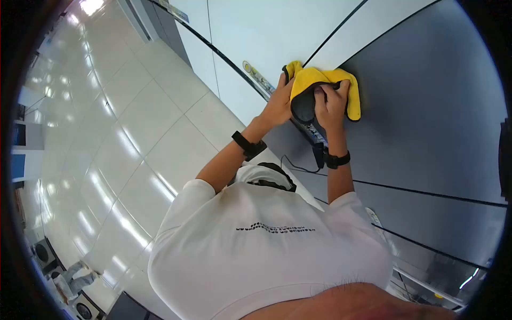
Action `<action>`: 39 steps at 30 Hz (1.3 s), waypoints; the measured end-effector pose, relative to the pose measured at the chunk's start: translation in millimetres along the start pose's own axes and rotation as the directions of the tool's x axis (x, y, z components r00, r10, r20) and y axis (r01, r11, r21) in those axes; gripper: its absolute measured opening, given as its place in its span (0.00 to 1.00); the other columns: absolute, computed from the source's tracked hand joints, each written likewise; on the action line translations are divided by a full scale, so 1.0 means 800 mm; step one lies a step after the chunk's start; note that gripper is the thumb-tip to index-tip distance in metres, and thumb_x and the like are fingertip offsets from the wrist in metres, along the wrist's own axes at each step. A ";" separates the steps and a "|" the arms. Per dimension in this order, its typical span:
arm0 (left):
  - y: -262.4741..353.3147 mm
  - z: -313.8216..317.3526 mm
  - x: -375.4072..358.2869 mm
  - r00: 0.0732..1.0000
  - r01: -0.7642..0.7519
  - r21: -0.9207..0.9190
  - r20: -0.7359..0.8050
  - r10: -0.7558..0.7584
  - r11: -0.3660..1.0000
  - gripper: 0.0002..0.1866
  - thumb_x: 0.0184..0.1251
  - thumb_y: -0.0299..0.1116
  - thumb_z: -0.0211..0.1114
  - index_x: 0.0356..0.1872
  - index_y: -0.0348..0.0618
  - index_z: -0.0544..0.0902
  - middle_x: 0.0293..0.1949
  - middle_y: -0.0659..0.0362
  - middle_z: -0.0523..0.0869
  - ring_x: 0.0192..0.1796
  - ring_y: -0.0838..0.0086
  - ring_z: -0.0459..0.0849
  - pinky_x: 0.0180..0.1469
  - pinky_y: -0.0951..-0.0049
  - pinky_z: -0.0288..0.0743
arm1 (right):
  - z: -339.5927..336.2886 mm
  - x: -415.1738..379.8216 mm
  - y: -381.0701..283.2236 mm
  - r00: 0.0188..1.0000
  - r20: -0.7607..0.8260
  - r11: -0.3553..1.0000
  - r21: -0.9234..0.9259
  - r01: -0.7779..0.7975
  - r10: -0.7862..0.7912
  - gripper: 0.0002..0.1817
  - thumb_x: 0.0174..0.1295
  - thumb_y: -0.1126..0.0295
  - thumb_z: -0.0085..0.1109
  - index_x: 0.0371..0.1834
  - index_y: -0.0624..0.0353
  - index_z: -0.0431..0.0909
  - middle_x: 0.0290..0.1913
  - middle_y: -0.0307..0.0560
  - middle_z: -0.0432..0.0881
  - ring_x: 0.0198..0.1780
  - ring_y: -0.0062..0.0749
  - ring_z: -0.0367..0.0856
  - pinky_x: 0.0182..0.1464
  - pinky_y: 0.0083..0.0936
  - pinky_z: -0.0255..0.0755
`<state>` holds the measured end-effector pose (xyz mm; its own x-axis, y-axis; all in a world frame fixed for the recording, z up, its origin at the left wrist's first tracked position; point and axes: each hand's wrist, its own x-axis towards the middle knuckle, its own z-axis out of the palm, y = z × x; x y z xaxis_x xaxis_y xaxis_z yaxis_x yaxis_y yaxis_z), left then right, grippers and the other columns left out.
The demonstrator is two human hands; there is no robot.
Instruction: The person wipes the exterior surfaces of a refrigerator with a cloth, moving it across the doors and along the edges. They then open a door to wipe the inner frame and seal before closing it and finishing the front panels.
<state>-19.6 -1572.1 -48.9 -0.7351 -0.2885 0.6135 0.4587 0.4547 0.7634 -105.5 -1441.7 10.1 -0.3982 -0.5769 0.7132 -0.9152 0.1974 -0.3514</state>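
Observation:
A yellow cloth with a grey reverse side and dark edging [314,79] is bunched up between my two hands, against white and grey panels. My left hand [279,103] grips its left part, with some fingers hidden behind the fabric. On the other side, my right hand [332,104] is closed on the cloth's dark-edged fold, its fingers bent. Part of the grey side [304,106] shows between the hands. Black straps with small devices circle both wrists.
A white panel [256,26] and a large dark grey panel [426,101] meet near the cloth. Patterned label strips [257,77] lie along a dark seam. A black cable [298,168] hangs by my right wrist. Glossy tiled floor [122,128] spreads left; a person [72,280] is far lower left.

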 end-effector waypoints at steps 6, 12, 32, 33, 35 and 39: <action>0.054 -0.022 0.011 0.996 0.067 -0.256 0.067 -0.051 0.964 0.30 0.77 0.50 0.46 0.68 0.37 0.62 0.63 0.40 0.68 0.67 0.46 0.62 0.71 0.57 0.52 | -0.014 0.030 -0.021 0.997 -0.019 0.995 0.061 -0.078 0.079 0.20 0.63 0.57 0.60 0.41 0.68 0.79 0.44 0.62 0.68 0.48 0.56 0.69 0.54 0.44 0.64; 0.098 -0.028 0.064 0.985 -0.159 -0.222 -0.099 0.140 0.962 0.24 0.81 0.42 0.37 0.65 0.33 0.65 0.60 0.40 0.68 0.63 0.49 0.65 0.69 0.61 0.55 | -0.063 0.091 -0.066 0.988 0.056 0.986 0.074 -0.150 0.146 0.30 0.63 0.47 0.60 0.51 0.67 0.72 0.50 0.73 0.69 0.53 0.67 0.69 0.59 0.51 0.63; 0.072 -0.015 0.061 0.992 0.024 -0.190 -0.118 -0.047 0.982 0.15 0.72 0.32 0.56 0.56 0.38 0.73 0.42 0.51 0.72 0.41 0.62 0.71 0.47 0.68 0.68 | -0.065 0.086 -0.063 0.938 0.142 0.939 -0.186 -0.289 0.317 0.20 0.62 0.56 0.62 0.46 0.63 0.75 0.49 0.60 0.79 0.49 0.57 0.79 0.48 0.45 0.73; 0.071 -0.015 0.061 0.991 0.027 -0.190 -0.125 -0.051 0.981 0.15 0.72 0.32 0.56 0.56 0.38 0.73 0.42 0.51 0.72 0.41 0.62 0.71 0.47 0.68 0.68 | -0.065 0.086 -0.063 0.938 0.150 0.941 -0.185 -0.284 0.313 0.20 0.62 0.56 0.62 0.46 0.63 0.75 0.49 0.60 0.79 0.49 0.57 0.79 0.48 0.45 0.73; 0.064 -0.016 0.064 0.993 0.022 -0.078 -0.117 -0.031 0.997 0.17 0.73 0.34 0.55 0.59 0.40 0.71 0.40 0.52 0.70 0.39 0.65 0.69 0.44 0.69 0.67 | -0.062 0.086 -0.062 0.957 0.099 0.948 -0.201 -0.249 0.272 0.20 0.63 0.56 0.61 0.45 0.63 0.75 0.48 0.58 0.79 0.46 0.56 0.80 0.47 0.44 0.73; 0.020 -0.008 0.029 0.981 0.177 -0.118 -0.063 -0.186 0.977 0.21 0.72 0.39 0.57 0.61 0.41 0.68 0.42 0.47 0.70 0.40 0.58 0.72 0.43 0.65 0.68 | -0.010 0.050 -0.043 0.991 -0.011 0.870 -0.478 -0.120 0.131 0.20 0.59 0.55 0.64 0.39 0.62 0.75 0.45 0.67 0.72 0.41 0.63 0.79 0.39 0.48 0.75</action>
<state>-26.2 -1576.8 -21.1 -0.7743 -0.4207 0.4727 0.3766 0.2940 0.8785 -90.4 -1465.2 55.4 -0.5151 -0.5373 0.6679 -0.7780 0.6201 -0.1011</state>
